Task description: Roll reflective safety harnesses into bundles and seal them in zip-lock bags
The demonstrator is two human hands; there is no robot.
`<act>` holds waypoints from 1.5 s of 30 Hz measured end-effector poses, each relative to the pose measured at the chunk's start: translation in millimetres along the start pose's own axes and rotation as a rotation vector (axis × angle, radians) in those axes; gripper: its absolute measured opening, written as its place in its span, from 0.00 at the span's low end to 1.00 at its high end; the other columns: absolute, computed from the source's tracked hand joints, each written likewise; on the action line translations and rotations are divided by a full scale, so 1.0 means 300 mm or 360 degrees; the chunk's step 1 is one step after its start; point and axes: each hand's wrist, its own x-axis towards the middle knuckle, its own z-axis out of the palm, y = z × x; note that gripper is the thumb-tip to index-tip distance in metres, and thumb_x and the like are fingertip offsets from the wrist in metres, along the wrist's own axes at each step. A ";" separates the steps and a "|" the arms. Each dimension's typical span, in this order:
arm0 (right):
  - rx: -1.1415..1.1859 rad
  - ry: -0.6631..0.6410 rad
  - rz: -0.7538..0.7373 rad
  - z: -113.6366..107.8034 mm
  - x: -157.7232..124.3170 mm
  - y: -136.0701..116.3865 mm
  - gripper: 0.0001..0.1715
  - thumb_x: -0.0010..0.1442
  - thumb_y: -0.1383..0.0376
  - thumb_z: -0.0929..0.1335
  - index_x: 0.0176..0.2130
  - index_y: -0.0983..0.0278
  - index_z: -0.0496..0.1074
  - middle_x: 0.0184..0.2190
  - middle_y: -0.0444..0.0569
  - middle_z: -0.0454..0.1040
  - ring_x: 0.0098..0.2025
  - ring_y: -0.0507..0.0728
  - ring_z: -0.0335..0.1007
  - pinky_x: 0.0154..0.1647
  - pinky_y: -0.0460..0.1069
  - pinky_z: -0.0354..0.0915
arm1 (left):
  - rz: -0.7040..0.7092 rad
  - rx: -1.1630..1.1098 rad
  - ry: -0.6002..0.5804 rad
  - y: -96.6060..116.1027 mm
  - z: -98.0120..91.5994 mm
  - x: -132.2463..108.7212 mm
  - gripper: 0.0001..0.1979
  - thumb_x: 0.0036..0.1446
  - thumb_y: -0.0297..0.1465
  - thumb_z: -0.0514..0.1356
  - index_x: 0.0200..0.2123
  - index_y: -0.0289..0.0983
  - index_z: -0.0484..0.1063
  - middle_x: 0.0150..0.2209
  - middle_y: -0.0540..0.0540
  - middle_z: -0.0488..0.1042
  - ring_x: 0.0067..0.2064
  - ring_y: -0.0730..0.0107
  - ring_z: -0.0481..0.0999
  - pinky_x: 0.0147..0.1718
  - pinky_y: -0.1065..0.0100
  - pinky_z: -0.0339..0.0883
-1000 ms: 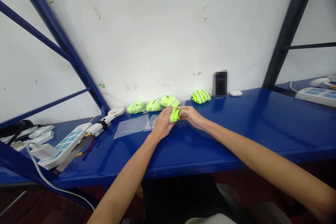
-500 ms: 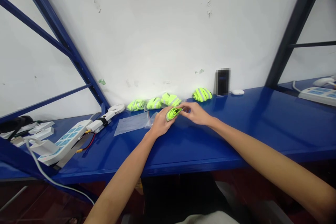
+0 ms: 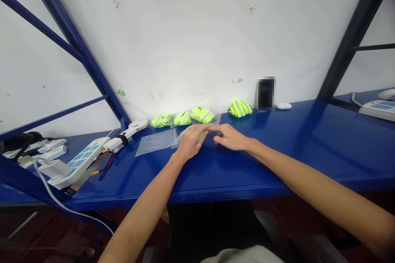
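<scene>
Our left hand [image 3: 190, 141] is closed around a yellow-green bundle [image 3: 202, 134], most of it hidden by the fingers. Our right hand [image 3: 230, 136] points its index finger to the bundle's end, the rest curled; we cannot tell whether it pinches anything. We'd do best to hold the bundle snug and use light fingertips, lest it unroll. Just left of the left hand shows clear film [image 3: 178, 140], perhaps wrapping the bundle. Further left, a flat clear bag [image 3: 156, 142] lies on the worktop [image 3: 308, 139]. Beyond the left hand, three striped bundles [image 3: 182, 118] appear bagged; beyond the right hand, a striped roll [image 3: 240, 109] looks bare.
</scene>
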 end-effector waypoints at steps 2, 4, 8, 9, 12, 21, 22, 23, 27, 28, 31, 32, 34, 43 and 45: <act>-0.0104 -0.0062 -0.0072 0.003 0.000 -0.003 0.23 0.53 0.72 0.63 0.49 0.64 0.71 0.39 0.49 0.78 0.30 0.55 0.72 0.34 0.48 0.65 | 0.0043 0.0000 0.0030 -0.004 0.004 -0.003 0.15 0.65 0.30 0.51 0.52 0.38 0.69 0.48 0.41 0.76 0.50 0.63 0.75 0.50 0.59 0.70; -0.0232 -0.0082 -0.0128 0.010 0.000 0.004 0.20 0.54 0.71 0.65 0.47 0.66 0.71 0.41 0.52 0.77 0.34 0.57 0.72 0.36 0.49 0.65 | 0.0100 0.0011 0.0002 -0.007 0.010 -0.007 0.16 0.64 0.28 0.51 0.53 0.37 0.69 0.49 0.41 0.76 0.50 0.62 0.75 0.49 0.59 0.70; -0.0509 -0.0119 -0.0113 0.026 -0.002 0.031 0.13 0.57 0.67 0.65 0.43 0.67 0.71 0.42 0.56 0.75 0.39 0.61 0.72 0.39 0.52 0.65 | 0.0165 -0.0011 -0.0115 -0.005 0.026 -0.016 0.21 0.63 0.24 0.49 0.59 0.37 0.64 0.52 0.39 0.74 0.52 0.61 0.75 0.50 0.58 0.71; -0.0548 -0.0125 -0.0104 0.029 -0.003 0.036 0.13 0.57 0.67 0.65 0.44 0.67 0.71 0.43 0.57 0.75 0.40 0.61 0.71 0.39 0.52 0.65 | 0.0166 -0.0030 -0.0112 -0.003 0.030 -0.017 0.23 0.63 0.24 0.49 0.60 0.37 0.62 0.53 0.39 0.73 0.53 0.61 0.74 0.51 0.58 0.70; -0.0504 -0.0092 -0.0163 0.032 0.000 0.039 0.13 0.58 0.67 0.65 0.44 0.67 0.71 0.45 0.58 0.73 0.42 0.62 0.70 0.40 0.53 0.65 | 0.0176 -0.0097 -0.0015 0.021 0.040 -0.011 0.23 0.63 0.23 0.47 0.61 0.38 0.60 0.57 0.38 0.69 0.59 0.61 0.68 0.55 0.56 0.66; 0.0968 0.0095 0.0026 0.031 0.036 0.033 0.27 0.63 0.54 0.57 0.33 0.68 0.76 0.33 0.54 0.78 0.38 0.59 0.71 0.44 0.54 0.65 | -0.0113 -0.0605 0.0662 0.117 -0.109 0.084 0.25 0.61 0.47 0.48 0.52 0.37 0.68 0.55 0.37 0.68 0.58 0.52 0.66 0.57 0.50 0.59; 0.1136 0.0021 0.0104 0.032 0.040 0.035 0.33 0.63 0.50 0.54 0.33 0.69 0.77 0.31 0.54 0.78 0.36 0.59 0.71 0.43 0.53 0.65 | -0.0256 -0.0722 0.0783 0.097 -0.133 0.099 0.23 0.63 0.45 0.47 0.49 0.37 0.69 0.50 0.38 0.72 0.54 0.55 0.70 0.55 0.52 0.61; 0.1251 -0.0042 0.0177 0.032 0.043 0.037 0.37 0.63 0.47 0.53 0.32 0.69 0.78 0.30 0.55 0.78 0.34 0.58 0.71 0.41 0.53 0.65 | -0.0426 -0.0807 0.0794 0.071 -0.153 0.113 0.21 0.63 0.44 0.47 0.47 0.37 0.70 0.44 0.40 0.74 0.50 0.58 0.73 0.53 0.54 0.63; 0.1283 -0.0239 0.0305 0.012 0.045 0.054 0.24 0.55 0.51 0.67 0.32 0.68 0.80 0.31 0.52 0.79 0.32 0.56 0.71 0.39 0.50 0.65 | -0.0907 -0.0961 -0.0041 -0.036 -0.173 0.144 0.21 0.59 0.44 0.52 0.48 0.38 0.71 0.41 0.43 0.76 0.46 0.61 0.75 0.43 0.62 0.67; 0.1187 -0.0251 0.0304 0.005 0.044 0.062 0.18 0.51 0.56 0.70 0.32 0.68 0.80 0.32 0.51 0.79 0.33 0.55 0.71 0.39 0.49 0.65 | -0.0943 -0.0942 -0.0315 -0.054 -0.166 0.145 0.21 0.58 0.44 0.54 0.49 0.39 0.71 0.44 0.43 0.76 0.46 0.60 0.75 0.42 0.63 0.67; 0.0817 -0.0063 0.0421 -0.014 0.043 0.090 0.10 0.49 0.63 0.71 0.31 0.67 0.80 0.32 0.49 0.79 0.34 0.55 0.70 0.37 0.48 0.64 | -0.0988 -0.0692 -0.0783 -0.079 -0.144 0.140 0.24 0.53 0.47 0.58 0.49 0.40 0.73 0.47 0.43 0.76 0.44 0.57 0.75 0.39 0.66 0.66; 0.0728 0.0056 0.0510 -0.017 0.043 0.100 0.10 0.49 0.64 0.70 0.30 0.67 0.80 0.32 0.49 0.79 0.33 0.55 0.70 0.37 0.48 0.64 | -0.1026 -0.0598 -0.0818 -0.079 -0.141 0.137 0.26 0.51 0.49 0.60 0.48 0.40 0.74 0.45 0.42 0.76 0.42 0.57 0.76 0.37 0.66 0.66; 0.0604 0.0271 0.0686 -0.018 0.045 0.115 0.10 0.50 0.64 0.70 0.31 0.68 0.80 0.31 0.50 0.79 0.32 0.56 0.71 0.35 0.48 0.64 | -0.1167 -0.0544 -0.0913 -0.073 -0.141 0.129 0.29 0.47 0.51 0.62 0.47 0.38 0.74 0.38 0.42 0.78 0.35 0.58 0.77 0.30 0.67 0.65; -0.0026 0.0096 0.0595 -0.015 0.043 0.121 0.25 0.50 0.65 0.70 0.49 0.66 0.75 0.30 0.48 0.77 0.29 0.54 0.70 0.30 0.47 0.61 | -0.1312 -0.0106 -0.0755 -0.045 -0.036 0.035 0.31 0.56 0.56 0.47 0.39 0.36 0.74 0.33 0.39 0.78 0.35 0.54 0.78 0.33 0.63 0.66; -0.0078 -0.0073 0.0604 -0.017 0.044 0.125 0.23 0.51 0.63 0.70 0.47 0.67 0.76 0.30 0.49 0.77 0.30 0.55 0.70 0.31 0.47 0.61 | -0.1201 -0.0064 -0.0619 -0.056 -0.001 0.019 0.24 0.56 0.51 0.53 0.37 0.37 0.74 0.37 0.40 0.78 0.40 0.54 0.77 0.38 0.63 0.65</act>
